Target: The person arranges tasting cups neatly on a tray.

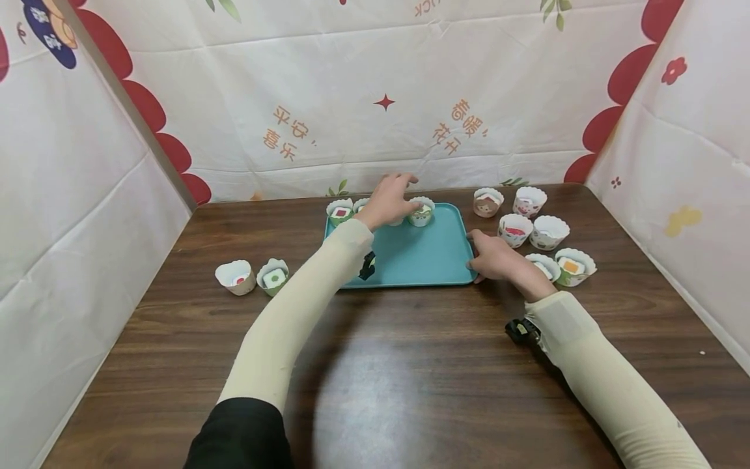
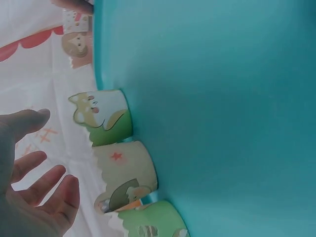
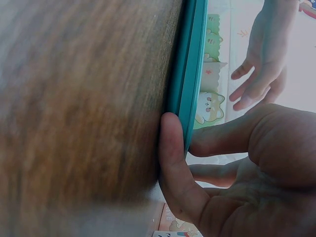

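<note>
A turquoise tray (image 1: 422, 257) lies at the back of the brown table, with several paper baking cups in a row along its far edge. My left hand (image 1: 388, 203) hovers over that row, fingers loosely spread and holding nothing. Nearest it in the left wrist view are a green and white cup with a dog drawing (image 2: 106, 116), a beige cup (image 2: 129, 170) and a green cup (image 2: 153, 221). At the tray's right edge my right hand (image 1: 495, 256) pinches the rim (image 3: 190, 94) between thumb and fingers. In the head view the left hand partly hides the middle cups.
More paper cups stand right of the tray, among them one with an orange-topped piece (image 1: 574, 267) and one with a red item (image 1: 515, 230). To the left are a white cup (image 1: 236, 277) and a green cup (image 1: 273, 277). Printed white cloth (image 1: 375, 130) encloses the table's back and sides.
</note>
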The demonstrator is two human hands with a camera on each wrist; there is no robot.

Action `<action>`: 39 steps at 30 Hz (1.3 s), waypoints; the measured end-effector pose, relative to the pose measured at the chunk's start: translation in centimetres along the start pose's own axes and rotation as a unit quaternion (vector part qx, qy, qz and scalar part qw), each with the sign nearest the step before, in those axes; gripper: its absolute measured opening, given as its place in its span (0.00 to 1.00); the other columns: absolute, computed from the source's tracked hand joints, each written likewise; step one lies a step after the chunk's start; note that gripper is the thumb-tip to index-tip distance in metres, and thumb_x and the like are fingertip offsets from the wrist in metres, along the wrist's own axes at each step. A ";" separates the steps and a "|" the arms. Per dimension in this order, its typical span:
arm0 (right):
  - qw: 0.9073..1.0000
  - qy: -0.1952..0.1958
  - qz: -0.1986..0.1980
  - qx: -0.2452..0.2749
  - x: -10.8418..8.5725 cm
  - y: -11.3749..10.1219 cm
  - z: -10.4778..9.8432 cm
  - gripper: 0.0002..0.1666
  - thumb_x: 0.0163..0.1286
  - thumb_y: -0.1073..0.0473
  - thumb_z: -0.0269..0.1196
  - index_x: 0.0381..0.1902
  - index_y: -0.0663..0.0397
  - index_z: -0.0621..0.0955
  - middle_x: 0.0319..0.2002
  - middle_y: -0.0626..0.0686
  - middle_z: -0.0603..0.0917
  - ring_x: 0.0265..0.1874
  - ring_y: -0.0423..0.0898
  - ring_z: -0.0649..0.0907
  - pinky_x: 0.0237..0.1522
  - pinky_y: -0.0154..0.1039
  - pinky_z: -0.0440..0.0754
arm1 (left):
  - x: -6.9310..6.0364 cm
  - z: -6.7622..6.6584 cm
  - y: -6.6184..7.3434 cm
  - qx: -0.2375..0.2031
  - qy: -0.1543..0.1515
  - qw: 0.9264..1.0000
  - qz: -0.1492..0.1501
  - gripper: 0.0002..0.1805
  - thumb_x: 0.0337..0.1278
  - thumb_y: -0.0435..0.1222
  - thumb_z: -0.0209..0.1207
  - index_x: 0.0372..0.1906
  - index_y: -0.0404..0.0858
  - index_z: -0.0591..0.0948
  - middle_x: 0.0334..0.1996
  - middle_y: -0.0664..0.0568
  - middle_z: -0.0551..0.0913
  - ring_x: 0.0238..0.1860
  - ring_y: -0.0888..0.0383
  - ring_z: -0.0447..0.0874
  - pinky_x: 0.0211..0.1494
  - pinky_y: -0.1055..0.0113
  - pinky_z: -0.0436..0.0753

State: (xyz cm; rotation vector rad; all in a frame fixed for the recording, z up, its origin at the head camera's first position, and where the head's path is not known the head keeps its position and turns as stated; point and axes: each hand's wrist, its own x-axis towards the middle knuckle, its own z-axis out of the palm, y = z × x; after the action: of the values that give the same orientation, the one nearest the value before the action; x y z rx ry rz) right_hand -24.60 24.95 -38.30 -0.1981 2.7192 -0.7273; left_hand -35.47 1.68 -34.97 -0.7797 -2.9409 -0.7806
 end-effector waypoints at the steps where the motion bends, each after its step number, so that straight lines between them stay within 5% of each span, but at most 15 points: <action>1: 1.000 -0.001 0.000 0.000 0.0 0.0 0.0 0.40 0.73 0.67 0.58 0.77 0.74 0.55 0.59 0.78 0.72 0.28 0.48 0.87 0.29 0.39 0.91 | -0.2 -0.2 -0.1 -0.011 0.001 1.000 -0.001 0.31 0.71 0.46 0.62 0.74 0.43 0.71 0.69 0.46 0.74 0.69 0.50 0.71 0.71 0.55 0.77; 9: 1.000 -0.003 -0.002 -0.003 0.0 0.0 0.0 0.40 0.73 0.67 0.57 0.76 0.75 0.55 0.53 0.75 0.74 0.28 0.49 0.87 0.29 0.39 0.90 | -2.3 -1.3 -1.8 -0.058 0.026 0.998 0.008 0.31 0.71 0.46 0.62 0.73 0.41 0.72 0.70 0.45 0.74 0.70 0.48 0.74 0.72 0.51 0.77; 22: 1.000 0.005 -0.009 -0.002 -0.2 0.2 -0.2 0.40 0.73 0.67 0.58 0.76 0.76 0.55 0.43 0.69 0.75 0.27 0.48 0.86 0.29 0.40 0.90 | -6.2 -3.2 -4.1 -0.072 0.076 0.994 0.014 0.28 0.69 0.44 0.63 0.70 0.41 0.74 0.66 0.43 0.78 0.65 0.46 0.79 0.69 0.49 0.79; 39: 1.000 0.004 -0.019 -0.011 -0.1 0.2 0.0 0.38 0.72 0.68 0.56 0.74 0.77 0.57 0.41 0.67 0.76 0.26 0.48 0.86 0.29 0.39 0.90 | -12.9 -5.4 -7.5 -0.056 0.081 0.995 -0.012 0.28 0.68 0.44 0.65 0.68 0.39 0.77 0.62 0.43 0.80 0.63 0.44 0.80 0.66 0.48 0.81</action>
State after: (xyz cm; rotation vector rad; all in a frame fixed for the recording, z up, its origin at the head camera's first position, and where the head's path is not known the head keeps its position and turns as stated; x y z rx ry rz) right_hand -24.52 25.19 -38.37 -0.2534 2.7394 -0.7118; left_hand -28.31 -12.47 -35.30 -0.6530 -2.7879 -0.9695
